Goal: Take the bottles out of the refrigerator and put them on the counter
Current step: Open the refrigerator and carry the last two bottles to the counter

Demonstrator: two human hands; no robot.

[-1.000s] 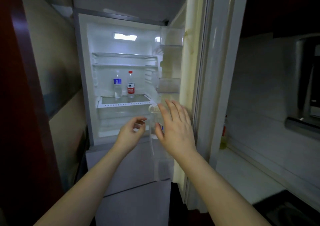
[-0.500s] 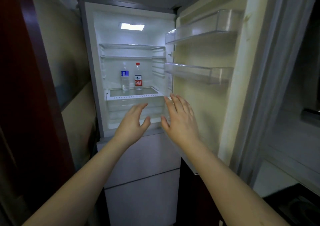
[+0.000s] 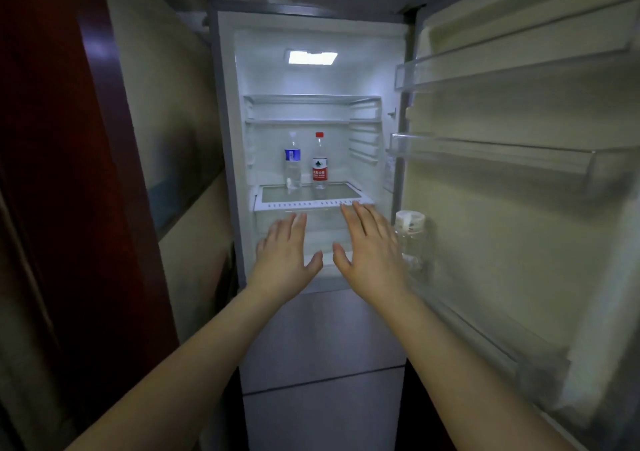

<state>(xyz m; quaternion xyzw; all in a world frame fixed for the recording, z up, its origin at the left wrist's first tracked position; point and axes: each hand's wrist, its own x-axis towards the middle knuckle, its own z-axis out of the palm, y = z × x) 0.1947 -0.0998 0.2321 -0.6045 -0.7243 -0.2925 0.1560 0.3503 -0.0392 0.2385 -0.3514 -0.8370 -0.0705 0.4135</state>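
Here both hands are flat with straight fingers and hold nothing: the left hand (image 3: 285,255) and the right hand (image 3: 372,250) hover side by side before the open refrigerator (image 3: 311,76). Just right of the right hand, a clear bottle (image 3: 410,239) stands in the door. Beyond the fingertips, higher on the glass shelf (image 3: 311,205), the blue-label bottle (image 3: 293,163) and the red-cap bottle (image 3: 319,161) stand close together. I think each hand should reach over the shelf edge and take one bottle around its middle.

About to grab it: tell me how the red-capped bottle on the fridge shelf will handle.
The red-capped bottle stands tall and narrow on the glass shelf, so a sideways nudge would likely tip it. It looks like thin clear plastic, probably light and slightly squeezable. Being refrigerated, it may be slippery.
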